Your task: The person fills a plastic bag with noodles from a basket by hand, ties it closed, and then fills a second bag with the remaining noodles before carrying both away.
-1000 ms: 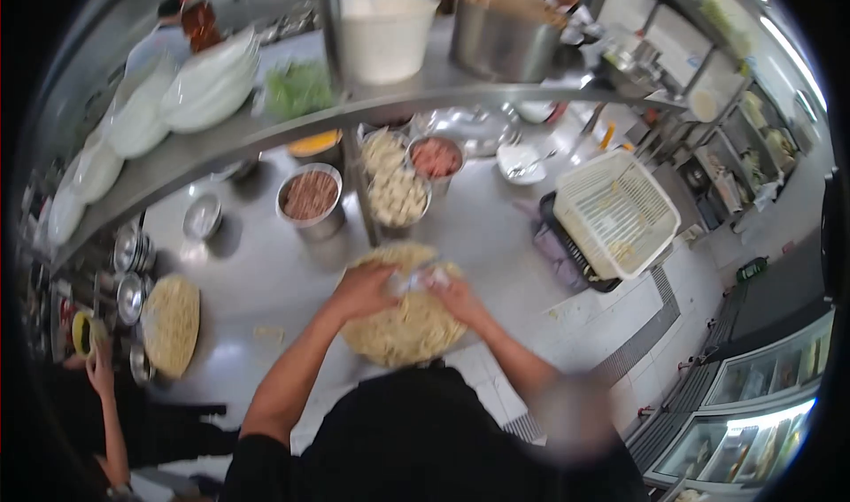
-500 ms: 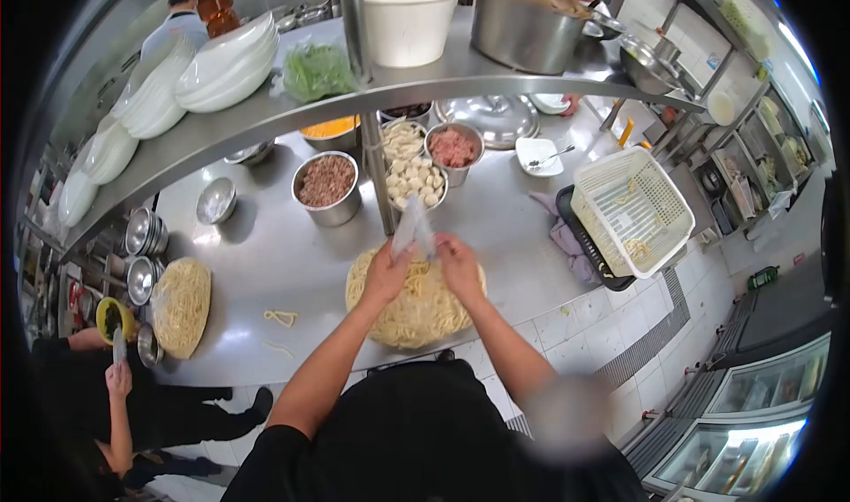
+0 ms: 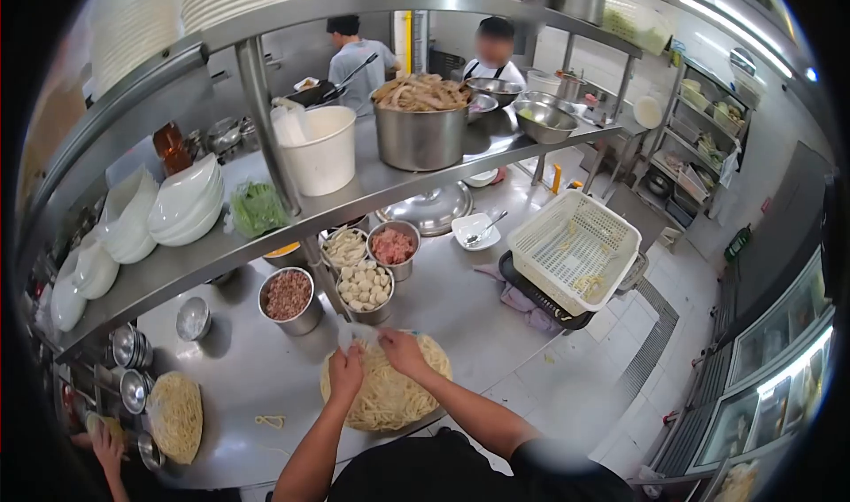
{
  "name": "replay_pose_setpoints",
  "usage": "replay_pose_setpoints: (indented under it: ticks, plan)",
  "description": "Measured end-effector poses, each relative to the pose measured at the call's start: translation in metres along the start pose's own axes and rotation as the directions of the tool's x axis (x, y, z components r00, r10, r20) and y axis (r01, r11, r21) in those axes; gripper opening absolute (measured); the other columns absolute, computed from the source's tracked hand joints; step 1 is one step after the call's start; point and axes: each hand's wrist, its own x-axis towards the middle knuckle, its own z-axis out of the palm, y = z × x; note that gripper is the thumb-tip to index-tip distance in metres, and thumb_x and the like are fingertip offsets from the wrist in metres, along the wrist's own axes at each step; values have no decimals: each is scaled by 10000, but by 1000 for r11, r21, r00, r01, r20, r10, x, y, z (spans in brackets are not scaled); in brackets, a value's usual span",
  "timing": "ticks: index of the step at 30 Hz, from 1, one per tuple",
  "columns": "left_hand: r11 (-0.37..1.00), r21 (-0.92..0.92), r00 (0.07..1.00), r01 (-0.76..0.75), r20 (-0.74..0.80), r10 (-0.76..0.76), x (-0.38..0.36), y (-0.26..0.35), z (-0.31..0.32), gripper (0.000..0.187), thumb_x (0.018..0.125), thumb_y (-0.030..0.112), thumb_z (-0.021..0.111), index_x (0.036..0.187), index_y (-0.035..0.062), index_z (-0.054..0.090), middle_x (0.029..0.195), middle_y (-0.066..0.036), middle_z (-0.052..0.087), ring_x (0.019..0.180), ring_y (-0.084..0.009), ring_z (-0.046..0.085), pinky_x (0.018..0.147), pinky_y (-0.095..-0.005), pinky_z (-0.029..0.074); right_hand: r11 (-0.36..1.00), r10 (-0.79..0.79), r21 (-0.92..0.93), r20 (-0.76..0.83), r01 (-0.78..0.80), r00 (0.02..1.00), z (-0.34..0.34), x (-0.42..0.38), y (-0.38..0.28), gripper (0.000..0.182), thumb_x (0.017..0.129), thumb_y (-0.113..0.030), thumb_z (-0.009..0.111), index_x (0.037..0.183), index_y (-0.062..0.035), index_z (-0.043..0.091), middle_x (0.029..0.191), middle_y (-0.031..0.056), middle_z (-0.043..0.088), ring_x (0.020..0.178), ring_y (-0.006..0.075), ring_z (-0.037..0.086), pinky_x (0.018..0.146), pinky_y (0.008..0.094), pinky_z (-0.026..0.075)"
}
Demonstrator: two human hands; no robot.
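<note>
A large clear plastic bag of noodles [image 3: 394,400] lies on the steel counter in front of me. Its gathered neck [image 3: 354,333] stands up at the far side, between my fingers. My left hand [image 3: 346,374] is closed on the neck from the left, and my right hand [image 3: 404,352] grips it from the right. Just beyond the hands are a steel pot of pale round balls [image 3: 366,287] and, to the left, a pot of reddish-brown minced filling [image 3: 288,295]. A pot of pink meat [image 3: 393,246] stands behind the balls.
A second bag of noodles [image 3: 175,418] lies at left, near a co-worker's hand [image 3: 108,453]. To the right stands a white plastic basket [image 3: 575,245] on a black tray. A steel shelf [image 3: 425,181] crosses above the counter, bearing a pot [image 3: 422,139] and white bowls [image 3: 188,203].
The view has tilted up and turned right, showing more of the shelf and two people behind it. The bag neck was upright between my hands and now bends over, with my hands closer together.
</note>
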Motion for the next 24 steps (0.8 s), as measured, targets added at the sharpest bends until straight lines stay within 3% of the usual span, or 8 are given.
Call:
replay_pose_setpoints:
  ticks: [2,6,10,13,15,18,21,24]
  plan:
    - [975,173,990,-138,41,132,3,-6,4,223,914,196,516,955,8,629,755,-183,659,697,-331,646,637,-437,474,981,-193,80,356,176,914,3,3,9,270,929,-209,525,1091,-10,610,860,102,652,835,169,595,787,317,475]
    - [824,475,948,-309,228,223,2,31,-4,202,888,169,513,951,20,635,810,-239,649,776,-431,629,657,-506,474,954,-279,203,320,222,905,-2,-1,-10,298,946,-280,540,1035,-8,620,854,88,654,816,167,589,777,295,467]
    - [744,590,944,-315,279,178,4,39,6,221,863,166,545,966,-3,642,792,-262,634,755,-415,636,660,-477,498,981,100,135,244,-136,965,1,15,-7,349,955,-361,553,978,-20,625,823,66,653,797,146,588,742,288,467]
    - [937,294,916,-190,396,62,13,-1,-14,250,847,134,558,1017,-28,643,796,-234,662,750,-358,663,685,-419,516,751,291,474,386,-459,876,3,13,0,272,944,-292,545,981,-37,632,926,85,653,868,188,604,762,314,468]
    - [935,-286,840,210,541,-23,44,-51,-29,266,856,57,512,1064,-34,653,866,-159,679,735,-276,667,687,-357,526,948,-252,-48,495,315,832,6,0,5,217,906,-219,544,1018,-64,648,1255,166,554,1080,274,578,893,396,461]
    - [935,-278,852,221,522,-46,43,-36,-44,315,888,10,475,1169,0,617,924,-73,665,806,-187,651,735,-327,530,682,-255,-538,459,495,851,-20,-26,-49,248,863,-181,555,1075,-96,652,1510,201,265,1256,361,461,1022,509,381]
    - [617,-599,796,511,600,-77,30,-13,-53,370,902,-2,481,1267,1,536,1036,-87,644,888,-178,645,781,-325,536,664,-282,-581,389,471,877,-11,-25,-42,270,871,-187,553,1113,-112,648,1563,194,129,1301,386,422,1069,582,308]
    - [661,-543,758,518,649,-61,29,1,-42,413,914,-7,466,1327,3,466,1123,-89,610,951,-172,630,823,-325,536,661,-253,-586,413,468,875,-13,-25,-65,295,866,-189,554,1143,-122,632,1558,191,151,1290,387,431,1059,579,317]
